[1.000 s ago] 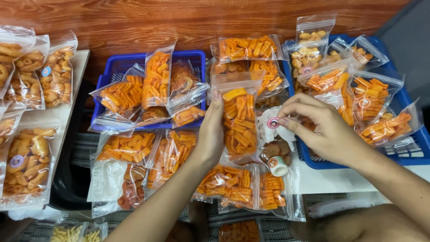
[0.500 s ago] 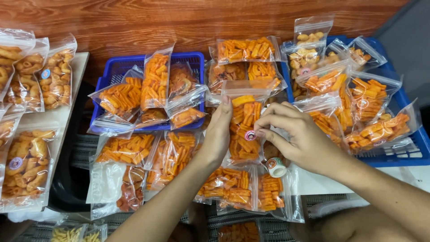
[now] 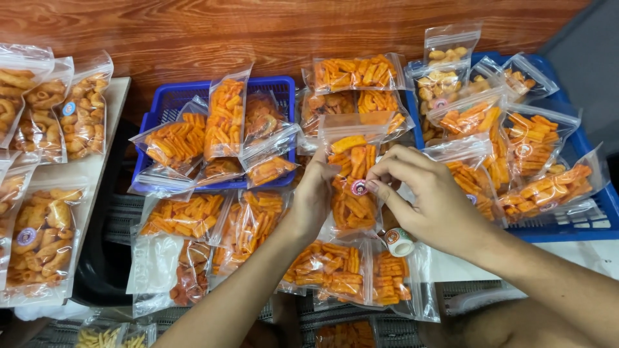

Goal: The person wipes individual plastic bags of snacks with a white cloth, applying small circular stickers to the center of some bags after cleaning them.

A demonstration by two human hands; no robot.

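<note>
Both hands meet on one clear plastic zip bag of orange stick snacks (image 3: 351,177), which stands upright just in front of the wood-grain wall, between the two blue baskets. Left hand (image 3: 314,196) grips the bag's left edge, fingers curled behind it. Right hand (image 3: 429,196) presses its thumb and forefinger on a small round pink-and-white sticker (image 3: 359,187) at the middle of the bag's face; the other fingers are loosely bent and hold nothing else. Just right of and below this bag, under the right palm, stands a small white roll of the same round stickers (image 3: 398,241).

As for progress, judging by what lies around: many bags already carry a round sticker. Right of the held bag, the bags of orange snacks in the blue plastic basket on the right (image 3: 567,225) show stickers on several faces. Far left of the held bag, the bags of pale ring-shaped snacks on the white tabletop (image 3: 103,161) are stickered too. Left of the held bag, bags in the blue plastic basket at the centre (image 3: 171,100) and the flat ones lying below it (image 3: 187,216) show no sticker that I can make out, so they look like the part left to label.
</note>
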